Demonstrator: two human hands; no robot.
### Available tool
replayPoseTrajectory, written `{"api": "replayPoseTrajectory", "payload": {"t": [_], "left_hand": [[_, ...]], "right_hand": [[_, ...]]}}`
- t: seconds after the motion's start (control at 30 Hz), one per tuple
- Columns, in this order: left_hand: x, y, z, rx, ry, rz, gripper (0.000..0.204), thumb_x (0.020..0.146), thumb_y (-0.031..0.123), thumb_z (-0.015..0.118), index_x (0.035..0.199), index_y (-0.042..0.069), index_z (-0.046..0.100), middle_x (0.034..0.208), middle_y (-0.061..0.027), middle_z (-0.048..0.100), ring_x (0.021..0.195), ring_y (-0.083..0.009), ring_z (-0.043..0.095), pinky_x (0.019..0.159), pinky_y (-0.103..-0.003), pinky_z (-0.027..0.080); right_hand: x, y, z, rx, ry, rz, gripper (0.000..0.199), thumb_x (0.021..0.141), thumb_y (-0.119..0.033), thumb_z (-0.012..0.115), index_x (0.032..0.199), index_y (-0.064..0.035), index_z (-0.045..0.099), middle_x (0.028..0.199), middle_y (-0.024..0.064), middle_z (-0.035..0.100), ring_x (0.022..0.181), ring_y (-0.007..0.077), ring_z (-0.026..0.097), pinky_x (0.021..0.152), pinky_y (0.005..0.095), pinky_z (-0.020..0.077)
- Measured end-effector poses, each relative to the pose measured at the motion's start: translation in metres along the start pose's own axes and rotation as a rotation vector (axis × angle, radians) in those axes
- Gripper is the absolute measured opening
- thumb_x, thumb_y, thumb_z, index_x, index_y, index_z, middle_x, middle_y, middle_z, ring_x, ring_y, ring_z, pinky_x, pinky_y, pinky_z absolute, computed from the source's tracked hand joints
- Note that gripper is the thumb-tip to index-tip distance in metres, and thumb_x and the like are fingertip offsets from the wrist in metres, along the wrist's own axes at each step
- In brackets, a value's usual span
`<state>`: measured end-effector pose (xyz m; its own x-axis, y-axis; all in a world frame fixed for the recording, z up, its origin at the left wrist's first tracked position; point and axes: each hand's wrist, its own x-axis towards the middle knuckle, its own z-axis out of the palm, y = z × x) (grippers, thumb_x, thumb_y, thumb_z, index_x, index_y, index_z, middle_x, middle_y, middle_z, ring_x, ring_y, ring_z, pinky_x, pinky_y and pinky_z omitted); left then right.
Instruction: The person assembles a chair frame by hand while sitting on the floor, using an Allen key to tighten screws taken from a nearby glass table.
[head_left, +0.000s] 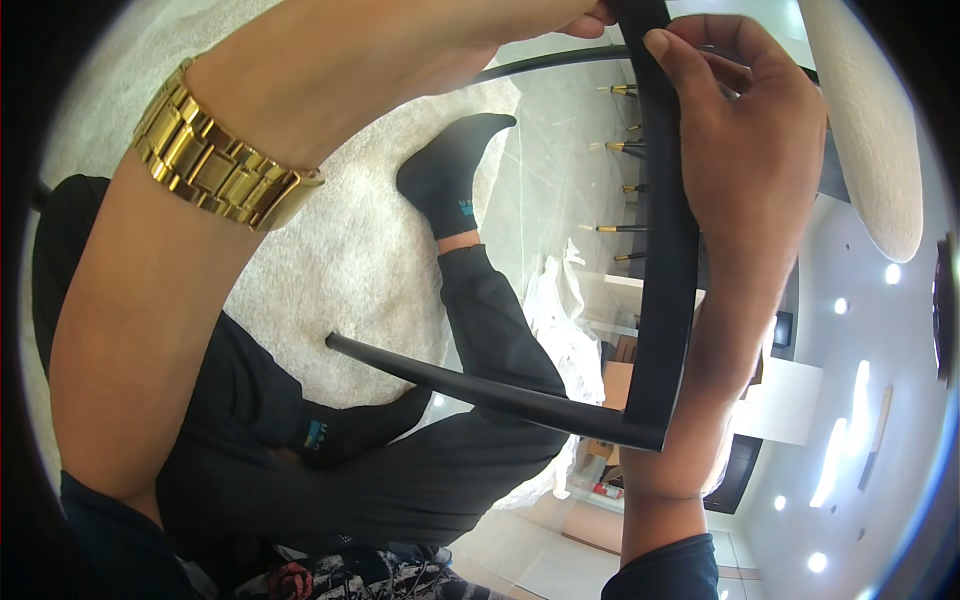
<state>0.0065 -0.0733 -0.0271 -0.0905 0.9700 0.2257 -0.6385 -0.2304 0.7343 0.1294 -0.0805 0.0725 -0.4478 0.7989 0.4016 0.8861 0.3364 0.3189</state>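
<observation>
Right hand [755,130] pinches a black frame [668,270], upper right.
Left hand [515,22], cut off at top edge: grip cannot be told.

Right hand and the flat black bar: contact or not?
Touching. The head view shows it: the right hand has its thumb laid over the face of the flat black bar, near the picture's top edge.

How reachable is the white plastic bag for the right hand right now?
Probably not directly: the right hand is on the black frame, whose wide bar lies between hand and white plastic bag in this view.
</observation>
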Motion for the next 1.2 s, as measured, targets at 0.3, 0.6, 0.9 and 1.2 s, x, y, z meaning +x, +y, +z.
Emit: {"api": "replayPoseTrajectory", "payload": {"t": [0.3, 0.6, 0.9, 1.2], "left_hand": [[0.015, -0.005, -0.016, -0.090, -0.069, -0.117, 0.029, 0.104, 0.016, 0.062, 0.113, -0.011, 0.064, 0.104, -0.0145, 0.071, 0.091, -0.0158, 0.069, 0.086, -0.026, 0.057], [0.022, -0.017, -0.008, -0.112, -0.023, -0.095, 0.029, 0.102, 0.018, 0.068, 0.113, -0.009, 0.063, 0.106, -0.0171, 0.075, 0.095, -0.0211, 0.075, 0.093, -0.033, 0.060], [0.022, -0.015, -0.010, -0.164, 0.006, -0.107, 0.026, 0.099, 0.016, 0.071, 0.103, -0.007, 0.060, 0.091, -0.0123, 0.072, 0.086, -0.0167, 0.072, 0.085, -0.030, 0.060], [0.020, -0.012, -0.009, -0.162, -0.007, -0.127, 0.027, 0.101, 0.016, 0.069, 0.107, -0.009, 0.061, 0.093, -0.0121, 0.072, 0.087, -0.0168, 0.072, 0.087, -0.033, 0.061]], "right_hand": [[0.006, 0.014, 0.000, 0.055, 0.006, -0.477, 0.014, 0.086, 0.001, 0.071, 0.099, -0.0034, 0.074, 0.089, 0.0111, 0.068, 0.077, 0.0294, 0.069, 0.070, 0.0373, 0.0532], [0.007, 0.022, -0.006, -0.064, -0.055, -0.612, 0.010, 0.080, -0.003, 0.065, 0.087, -0.0053, 0.059, 0.087, 0.0088, 0.056, 0.076, 0.0268, 0.062, 0.063, 0.0407, 0.0537], [0.001, -0.006, -0.002, -0.384, -0.058, -0.529, 0.011, 0.077, -0.007, 0.066, 0.083, -0.0039, 0.058, 0.082, 0.0080, 0.055, 0.074, 0.0211, 0.063, 0.062, 0.0333, 0.0549], [-0.004, -0.008, 0.006, -0.526, -0.019, -0.474, 0.010, 0.077, -0.012, 0.067, 0.077, -0.0084, 0.058, 0.075, 0.0038, 0.053, 0.065, 0.0158, 0.060, 0.055, 0.0287, 0.0476]]}}
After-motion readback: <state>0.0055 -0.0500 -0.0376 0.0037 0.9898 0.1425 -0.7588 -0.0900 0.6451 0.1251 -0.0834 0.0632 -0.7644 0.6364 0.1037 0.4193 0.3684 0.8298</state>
